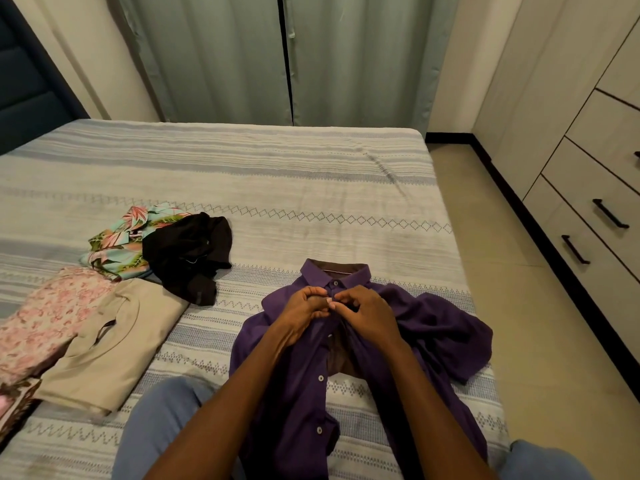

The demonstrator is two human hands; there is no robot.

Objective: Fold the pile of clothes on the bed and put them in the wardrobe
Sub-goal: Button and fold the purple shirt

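- I had the purple shirt (408, 327) lying face up on the bed (277, 174), collar away from me, placket partly open lower down.
- My left hand (304, 311) pinched the left edge of the placket just below the collar; my right hand (367, 315) pinched the opposite edge, fingertips of both meeting at what looked like the second button.
- I judged this step as buttoning the shirt before any fold; the shirt itself was still unfolded, its right sleeve bunched out to the side.
- To my left lay a folded beige garment (114, 344) and a pink floral piece (45, 317) beside it, both apparently already done.
- Beyond them a black garment (190, 252) and a tropical-print shirt (117, 237) sat crumpled together, touching, not yet folded.
- The wardrobe (595, 174) stood along the right wall, drawers closed; nothing looked put away yet.
- My estimate: roughly half the folding done, all stowing left.
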